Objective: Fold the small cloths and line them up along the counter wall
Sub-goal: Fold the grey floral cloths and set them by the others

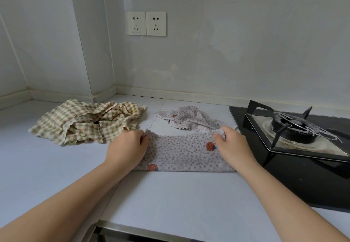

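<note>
The dotted cloth [181, 154] lies on the counter [170, 196], stretched between left grip [127, 148] and right grip [232, 148], each pinching a far corner.

Ends of dotted cloth [180, 154] under left hand [126, 147], right hand [233, 148]; stove [289, 128] cut by right edge.

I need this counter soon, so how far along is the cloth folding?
Done: nothing yet; no folded cloth sits along the counter wall. In hand: the left hand and right hand pinch the far corners of the dotted strawberry cloth, which lies flat. Left: the crumpled dotted cloth behind it and the checked cloths heaped to the left, then lining everything up.
</note>
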Action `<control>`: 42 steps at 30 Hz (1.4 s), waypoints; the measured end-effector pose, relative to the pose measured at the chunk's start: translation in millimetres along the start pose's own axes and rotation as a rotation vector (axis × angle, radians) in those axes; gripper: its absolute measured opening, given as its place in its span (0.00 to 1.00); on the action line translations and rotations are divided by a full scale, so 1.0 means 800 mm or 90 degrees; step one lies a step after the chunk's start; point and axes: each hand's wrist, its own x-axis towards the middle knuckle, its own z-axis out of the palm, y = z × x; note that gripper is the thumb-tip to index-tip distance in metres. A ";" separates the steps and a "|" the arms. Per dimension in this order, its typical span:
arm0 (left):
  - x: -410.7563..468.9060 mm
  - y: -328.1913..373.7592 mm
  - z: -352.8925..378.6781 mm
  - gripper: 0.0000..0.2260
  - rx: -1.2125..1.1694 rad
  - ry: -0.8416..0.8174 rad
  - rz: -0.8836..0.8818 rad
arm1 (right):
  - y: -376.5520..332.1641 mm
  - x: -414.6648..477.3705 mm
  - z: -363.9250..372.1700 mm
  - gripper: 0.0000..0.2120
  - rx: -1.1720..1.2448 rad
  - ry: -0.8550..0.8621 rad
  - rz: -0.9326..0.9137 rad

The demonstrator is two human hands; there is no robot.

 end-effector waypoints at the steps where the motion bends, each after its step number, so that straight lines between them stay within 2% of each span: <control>1: 0.001 0.000 0.002 0.17 0.023 0.006 0.011 | 0.000 0.000 0.001 0.16 -0.018 0.007 -0.001; 6: 0.008 0.003 0.010 0.15 0.121 0.001 0.018 | -0.003 -0.001 0.007 0.18 -0.138 0.028 0.007; 10: 0.008 0.005 0.013 0.12 0.160 0.000 0.023 | -0.007 -0.002 0.007 0.08 -0.249 0.029 0.005; 15: 0.006 0.005 0.014 0.15 0.161 0.002 0.033 | -0.006 -0.002 0.008 0.10 -0.328 0.002 0.006; 27: 0.003 0.004 0.014 0.09 0.175 0.020 0.028 | -0.002 0.004 0.014 0.13 -0.372 0.043 -0.017; 34: 0.001 0.008 0.010 0.04 0.185 -0.015 0.013 | -0.001 0.002 0.015 0.13 -0.365 0.050 -0.011; 38: 0.001 0.007 0.008 0.03 0.192 -0.001 0.008 | 0.002 0.003 0.011 0.12 -0.336 0.079 -0.008; 42: -0.001 0.009 0.007 0.03 0.180 -0.001 -0.014 | 0.000 0.001 0.014 0.11 -0.343 0.064 -0.003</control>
